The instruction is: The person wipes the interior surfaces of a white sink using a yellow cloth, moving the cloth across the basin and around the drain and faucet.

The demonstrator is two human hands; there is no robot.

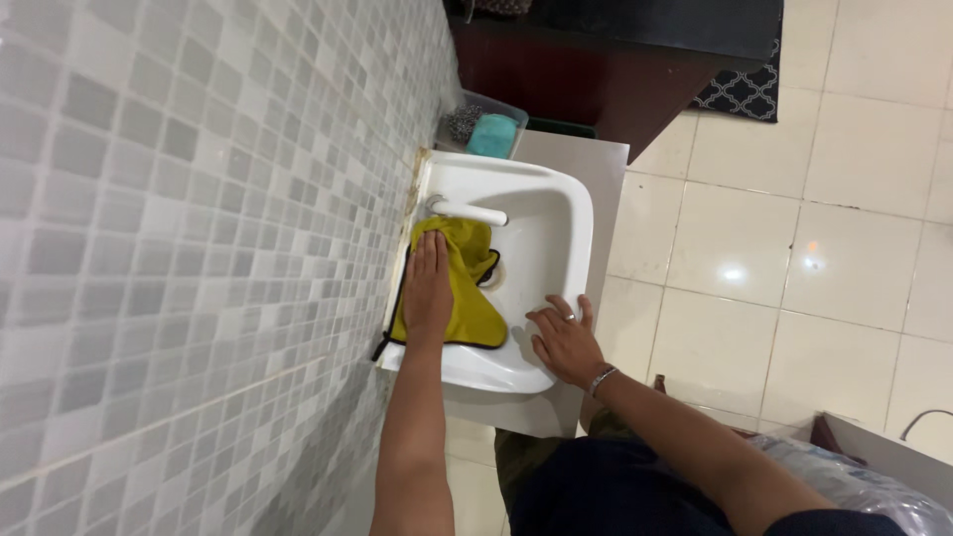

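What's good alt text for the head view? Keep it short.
A person's left hand presses a yellow cloth flat on the back rim of a white wall-mounted sink, below its white tap, while the right hand rests on the sink's front edge. The image is rotated: a grey mosaic tile wall fills the left, a glossy tiled floor the right.

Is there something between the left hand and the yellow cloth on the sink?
No. The left hand lies flat, directly on the yellow cloth, at the back of the white sink, just beside the tap.
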